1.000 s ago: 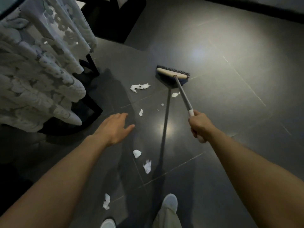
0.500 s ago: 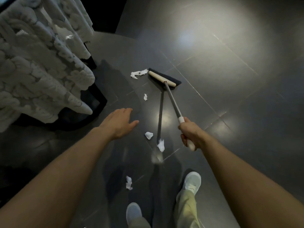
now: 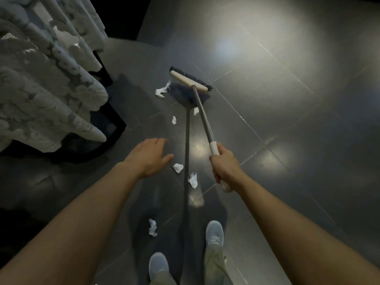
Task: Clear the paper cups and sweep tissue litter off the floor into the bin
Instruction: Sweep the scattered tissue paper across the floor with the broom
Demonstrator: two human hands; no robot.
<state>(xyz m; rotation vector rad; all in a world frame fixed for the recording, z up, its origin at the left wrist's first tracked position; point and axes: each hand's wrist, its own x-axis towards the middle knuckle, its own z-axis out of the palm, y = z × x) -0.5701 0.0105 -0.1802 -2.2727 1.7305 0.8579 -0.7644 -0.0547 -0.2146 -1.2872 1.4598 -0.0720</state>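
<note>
Your right hand [image 3: 224,167] grips the broom handle [image 3: 202,114]; broom head [image 3: 189,80] well ahead of that grip, tissue strip [image 3: 161,91] just beside its left end; two tissue scraps [image 3: 178,168] just left of the grip; your left hand [image 3: 149,156] further left.

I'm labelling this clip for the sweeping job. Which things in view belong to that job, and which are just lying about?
Part of the job:
- broom, held by the right hand
- tissue scraps strewn over the tiled floor

Just there:
- lace cloth
- black frame beneath it
- left hand, open, holding nothing

No cups or bin are in view.
</note>
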